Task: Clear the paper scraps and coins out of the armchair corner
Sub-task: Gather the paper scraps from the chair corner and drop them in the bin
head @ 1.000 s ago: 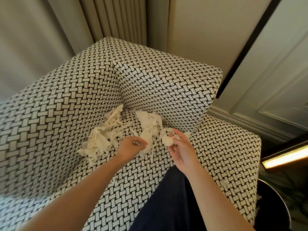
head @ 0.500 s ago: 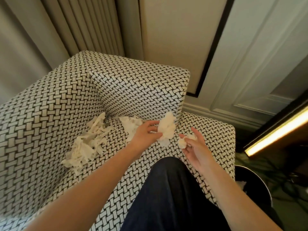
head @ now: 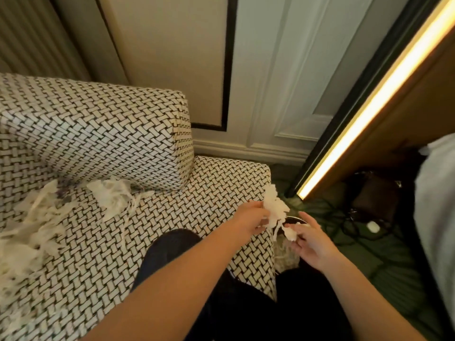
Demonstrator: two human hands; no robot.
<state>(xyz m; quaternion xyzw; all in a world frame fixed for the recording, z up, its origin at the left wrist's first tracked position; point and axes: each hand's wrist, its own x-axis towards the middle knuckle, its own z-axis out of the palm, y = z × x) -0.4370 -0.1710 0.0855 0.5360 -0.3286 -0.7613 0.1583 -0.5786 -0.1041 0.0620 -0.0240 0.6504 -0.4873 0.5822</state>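
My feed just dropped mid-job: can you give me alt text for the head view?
The left hand grips a clump of paper scraps and the right hand pinches a small piece at the armchair's seat edge, above a dark bin on the floor. More scraps lie piled on the seat toward the back corner.

There are two hands (head: 248,219), two paper wads (head: 275,207), two scrap heaps (head: 113,198) and one armchair (head: 98,134)

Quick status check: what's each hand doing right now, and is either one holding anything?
Left hand: grips a clump of paper scraps.
Right hand: pinches a small paper wad at its fingertips.
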